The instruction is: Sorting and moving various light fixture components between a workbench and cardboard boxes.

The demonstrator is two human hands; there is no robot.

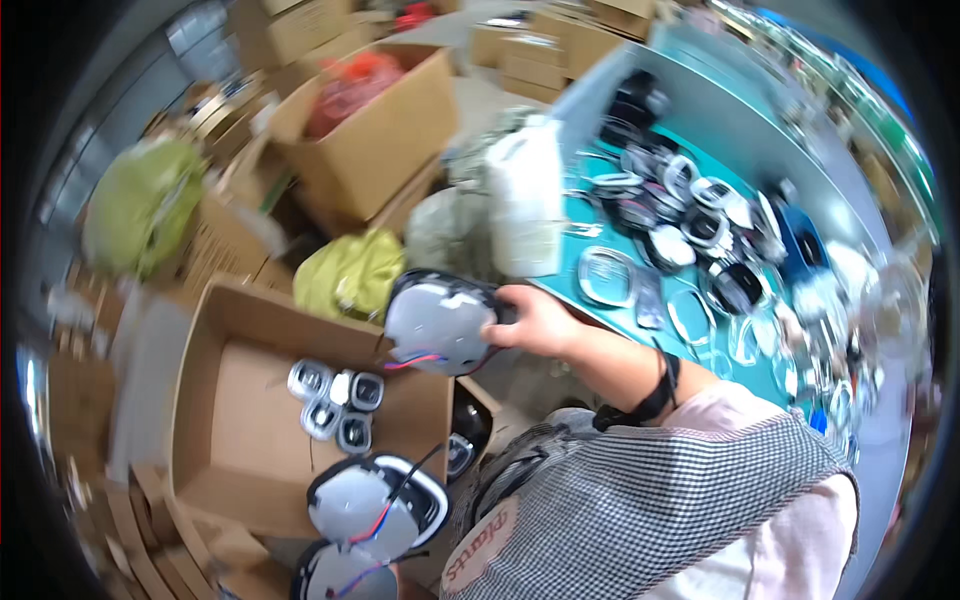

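My right hand (535, 320) reaches out to the left over an open cardboard box (215, 330) and grips a grey rounded housing (437, 322) by its right edge. Red and blue wires hang from the housing's underside. A black band sits on that wrist. Several small grey and black oval parts (336, 400) lie together on the box floor. Two more grey housings with black rims and red and blue wires, one (375, 500) above the other (340, 575), show close to my checked apron at the bottom. My left hand is not visible.
A teal worktable (575, 215) on the right carries many oval rings, lenses and black parts. A white bag (525, 195) stands at its near end. Around the floor are yellow-green bags (345, 272), a box with a red bag (375, 130) and other cartons.
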